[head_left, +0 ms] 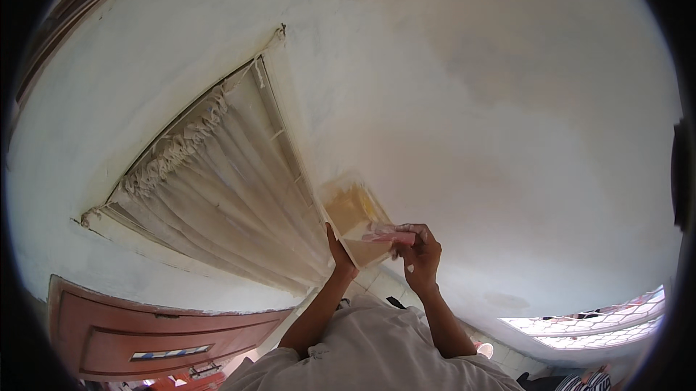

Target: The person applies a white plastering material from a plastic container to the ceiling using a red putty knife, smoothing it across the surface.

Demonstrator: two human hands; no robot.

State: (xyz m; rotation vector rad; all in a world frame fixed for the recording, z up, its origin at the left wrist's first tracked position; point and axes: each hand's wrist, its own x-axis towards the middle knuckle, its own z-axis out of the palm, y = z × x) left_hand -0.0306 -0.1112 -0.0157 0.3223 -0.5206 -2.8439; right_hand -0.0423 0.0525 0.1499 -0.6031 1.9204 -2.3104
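My left hand (338, 252) grips the near left side of a cream rectangular tub (370, 250), thumb up along its edge. Yellowish smears and white paste coat the inside of the tub. Over its right side, my right hand (422, 254) is closed on a flat pink block (391, 236) smeared with white paste. White paste also marks the fingers of my right hand. The pink block's exact kind is unclear.
A pale, patchy plaster wall (464, 137) rises in front. To the left, a gathered beige curtain (225, 173) hangs on a cord across a window. A reddish-brown wooden door (145, 333) is at lower left, and a patterned grille window (594, 324) at lower right.
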